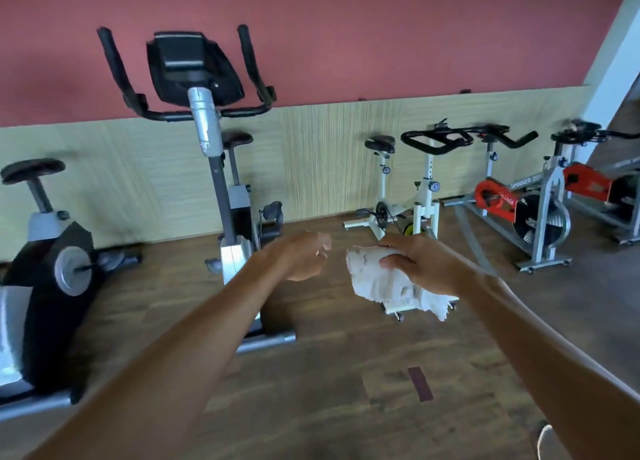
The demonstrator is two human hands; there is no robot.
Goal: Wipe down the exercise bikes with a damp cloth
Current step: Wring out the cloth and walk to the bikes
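Observation:
My right hand [420,263] grips a crumpled white cloth [374,281] in mid-air over the wooden floor. Just to its left, my left hand [303,255] hangs with loosely curled fingers, holding nothing and a small gap from the cloth. A grey and black upright exercise bike [221,168] with a black console and tall handlebars stands behind my left forearm. A white spin bike [424,189] with black handlebars stands beyond my right hand, partly hidden by it and the cloth. The hands touch neither bike.
A black and grey bike [52,269] stands at the far left. A grey and red spin bike [530,210] and another red one [602,189] stand at the right. All line a wall with a tan lower panel [329,161]. A maroon tape strip [420,383] marks the floor.

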